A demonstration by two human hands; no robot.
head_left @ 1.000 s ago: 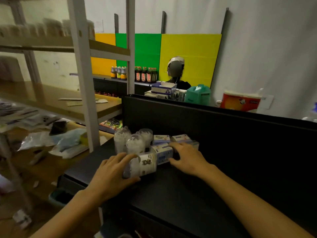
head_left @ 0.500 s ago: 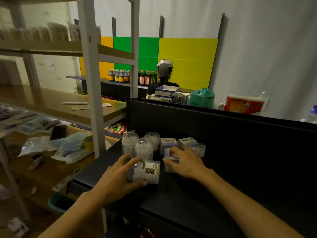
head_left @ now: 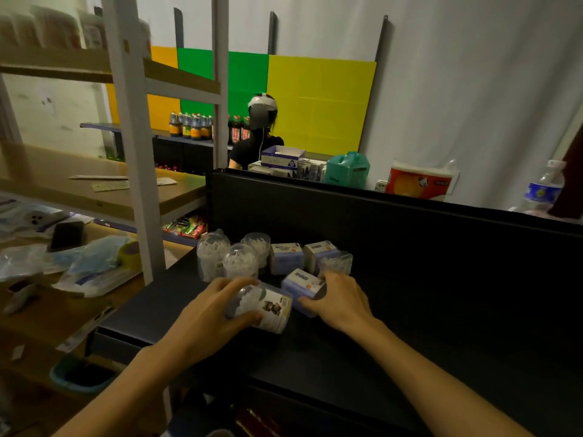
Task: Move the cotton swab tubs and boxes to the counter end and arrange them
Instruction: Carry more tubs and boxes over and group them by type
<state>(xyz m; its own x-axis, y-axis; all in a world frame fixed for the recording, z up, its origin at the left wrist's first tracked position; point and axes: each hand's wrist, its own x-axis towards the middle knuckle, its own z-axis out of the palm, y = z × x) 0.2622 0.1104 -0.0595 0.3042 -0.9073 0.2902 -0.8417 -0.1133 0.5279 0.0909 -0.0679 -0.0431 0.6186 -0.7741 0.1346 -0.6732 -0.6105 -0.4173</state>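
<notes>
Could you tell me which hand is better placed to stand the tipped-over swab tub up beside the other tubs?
The left hand: its fingers already curl round the lying tub, just in front of the upright tubs. The right hand is busy gripping a box.

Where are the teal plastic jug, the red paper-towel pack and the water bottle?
Teal plastic jug (head_left: 347, 170), head view, front face.
Red paper-towel pack (head_left: 416, 184), head view, printed front.
Clear water bottle (head_left: 543, 192), head view, blue label.

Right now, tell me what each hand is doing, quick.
Left hand: fingers and thumb curled round a labelled swab tub lying on its side.
Right hand: grips a small swab box on the black counter.
</notes>
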